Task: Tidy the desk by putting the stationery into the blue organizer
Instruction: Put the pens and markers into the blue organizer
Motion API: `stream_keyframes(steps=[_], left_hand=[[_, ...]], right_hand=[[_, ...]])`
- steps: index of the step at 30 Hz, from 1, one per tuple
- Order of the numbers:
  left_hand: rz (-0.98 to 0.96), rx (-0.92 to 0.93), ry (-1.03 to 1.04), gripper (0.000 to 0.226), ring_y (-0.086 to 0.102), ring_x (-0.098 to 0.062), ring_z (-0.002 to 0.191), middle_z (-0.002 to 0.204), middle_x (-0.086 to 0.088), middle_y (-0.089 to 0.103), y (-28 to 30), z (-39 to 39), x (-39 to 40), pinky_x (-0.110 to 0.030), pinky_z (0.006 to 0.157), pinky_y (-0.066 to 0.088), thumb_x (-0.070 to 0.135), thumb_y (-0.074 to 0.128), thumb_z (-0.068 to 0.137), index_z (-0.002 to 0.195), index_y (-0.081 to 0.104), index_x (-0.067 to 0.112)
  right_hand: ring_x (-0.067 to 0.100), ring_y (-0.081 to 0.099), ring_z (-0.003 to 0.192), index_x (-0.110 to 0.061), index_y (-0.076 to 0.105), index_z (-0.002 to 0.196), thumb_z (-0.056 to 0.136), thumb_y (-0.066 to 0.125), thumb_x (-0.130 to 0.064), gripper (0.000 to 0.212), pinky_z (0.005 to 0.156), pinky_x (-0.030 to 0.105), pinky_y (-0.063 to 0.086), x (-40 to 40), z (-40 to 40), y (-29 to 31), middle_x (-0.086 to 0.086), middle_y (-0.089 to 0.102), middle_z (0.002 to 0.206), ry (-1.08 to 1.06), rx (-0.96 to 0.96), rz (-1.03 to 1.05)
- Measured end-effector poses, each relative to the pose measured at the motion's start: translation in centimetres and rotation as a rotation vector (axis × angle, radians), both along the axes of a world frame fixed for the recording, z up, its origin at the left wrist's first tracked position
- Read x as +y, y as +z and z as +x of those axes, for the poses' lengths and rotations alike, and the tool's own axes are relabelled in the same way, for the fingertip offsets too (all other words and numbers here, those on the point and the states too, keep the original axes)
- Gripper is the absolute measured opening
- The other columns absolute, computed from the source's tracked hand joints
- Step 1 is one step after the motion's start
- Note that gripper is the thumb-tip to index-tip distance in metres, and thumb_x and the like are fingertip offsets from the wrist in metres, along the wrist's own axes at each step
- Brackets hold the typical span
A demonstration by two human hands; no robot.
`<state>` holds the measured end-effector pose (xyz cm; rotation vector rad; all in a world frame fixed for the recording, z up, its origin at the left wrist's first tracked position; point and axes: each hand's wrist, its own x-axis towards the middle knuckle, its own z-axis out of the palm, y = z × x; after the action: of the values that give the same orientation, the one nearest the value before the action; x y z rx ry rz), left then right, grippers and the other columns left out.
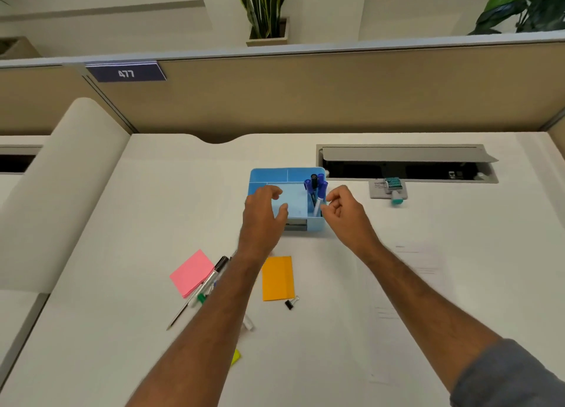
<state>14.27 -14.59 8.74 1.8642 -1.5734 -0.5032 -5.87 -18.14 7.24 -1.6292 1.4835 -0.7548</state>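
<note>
The blue organizer (275,174) stands mid-desk. Blue markers and a black one (315,186) stand upright in its right compartment, and a light blue sticky pad (295,198) fills the middle one. My left hand (263,214) hovers over the organizer's left front, fingers spread and thumb resting on the pad. My right hand (344,211) is at the organizer's right side, loosely curled and holding nothing. Nearer me lie a pink sticky pad (191,272), an orange pad (277,278), a black binder clip (289,303) and several pens (211,279), partly hidden by my left forearm.
A grey item (296,224) sits at the organizer's front. A small yellow-green piece (235,356) shows by my left arm. A teal-and-grey desk gadget (393,189) lies right of the organizer, before an open cable tray (406,165). A beige partition (336,94) closes the back.
</note>
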Motion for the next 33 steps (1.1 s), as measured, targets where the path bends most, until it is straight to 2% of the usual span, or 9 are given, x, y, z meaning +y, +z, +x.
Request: stream_keyframes(steps=[4,7,11,13,15,18,23,27,33], left_hand=[[0.047,-0.005,0.034,0.025,0.049,-0.011,0.112,0.115,0.005,0.062,-0.9,3.8,3.0,-0.022,0.087,0.046,0.024,0.068,0.097,0.119,0.059,0.021],[0.092,0.017,0.099,0.015,0.050,-0.011,0.105,0.103,0.009,0.063,-1.4,6.3,5.3,-0.034,0.083,0.053,0.027,0.064,0.098,0.113,0.061,0.024],[0.143,0.067,0.208,0.003,0.060,-0.016,0.093,0.090,0.015,0.065,-2.1,9.1,8.8,-0.037,0.076,0.051,0.026,0.064,0.097,0.096,0.065,0.028],[0.179,0.096,0.272,0.007,0.062,-0.013,0.087,0.087,0.014,0.066,-2.5,10.1,10.7,-0.036,0.074,0.053,0.023,0.064,0.094,0.089,0.064,0.029],[0.220,0.096,0.327,0.009,0.063,-0.011,0.084,0.087,0.012,0.066,-2.8,11.0,12.6,-0.030,0.070,0.051,0.021,0.063,0.094,0.087,0.064,0.027],[0.266,0.065,0.398,0.007,0.064,-0.013,0.080,0.087,0.009,0.067,-3.6,11.9,15.2,-0.027,0.064,0.047,0.022,0.062,0.094,0.088,0.063,0.025],[0.413,0.032,0.587,0.009,0.063,-0.024,0.079,0.084,0.004,0.068,-4.7,12.4,18.4,-0.032,0.067,0.049,0.030,0.060,0.092,0.086,0.061,0.024],[0.534,0.057,0.611,0.019,0.062,-0.024,0.078,0.081,0.003,0.064,-5.7,12.1,19.4,-0.033,0.066,0.046,0.040,0.061,0.092,0.083,0.058,0.023],[0.573,0.032,0.595,0.032,0.064,-0.025,0.079,0.081,0.002,0.065,-6.5,12.1,19.5,-0.033,0.068,0.048,0.051,0.062,0.092,0.081,0.059,0.021]], right_hand=[[0.006,0.056,0.070,-0.017,0.059,0.093,0.097,0.061,-0.020,0.006,0.065,0.026,0.052,2.5,1.9,-0.9,-0.003,0.063,0.081,0.062,-0.061,0.075],[0.012,0.063,0.077,-0.019,0.061,0.095,0.098,0.061,-0.025,0.007,0.071,0.030,0.058,4.7,4.2,-1.1,-0.002,0.066,0.084,0.155,-0.053,0.145],[0.009,0.062,0.078,-0.021,0.066,0.093,0.095,0.062,-0.028,0.009,0.068,0.028,0.053,7.7,7.3,-1.8,-0.008,0.067,0.085,0.299,0.015,0.207],[0.003,0.055,0.070,-0.019,0.066,0.089,0.093,0.062,-0.027,0.010,0.062,0.021,0.044,8.8,8.7,-2.5,-0.012,0.062,0.079,0.349,0.046,0.230],[0.003,0.051,0.065,-0.017,0.065,0.086,0.091,0.063,-0.024,0.009,0.060,0.024,0.044,10.0,10.2,-3.2,-0.010,0.060,0.075,0.401,0.056,0.260],[0.010,0.058,0.072,-0.017,0.065,0.088,0.091,0.064,-0.023,0.007,0.067,0.035,0.054,11.7,12.2,-3.9,-0.003,0.066,0.081,0.495,0.097,0.291],[0.021,0.064,0.085,-0.014,0.064,0.097,0.096,0.060,-0.027,0.013,0.070,0.038,0.053,13.8,15.3,-4.6,0.004,0.069,0.094,0.550,0.279,0.247],[0.024,0.063,0.086,-0.013,0.062,0.104,0.099,0.055,-0.029,0.017,0.067,0.036,0.047,14.4,16.8,-5.0,0.008,0.068,0.099,0.580,0.410,0.179],[0.023,0.060,0.082,-0.015,0.056,0.107,0.097,0.060,-0.033,0.021,0.065,0.035,0.045,14.5,17.3,-5.2,0.008,0.066,0.100,0.632,0.504,0.134]])
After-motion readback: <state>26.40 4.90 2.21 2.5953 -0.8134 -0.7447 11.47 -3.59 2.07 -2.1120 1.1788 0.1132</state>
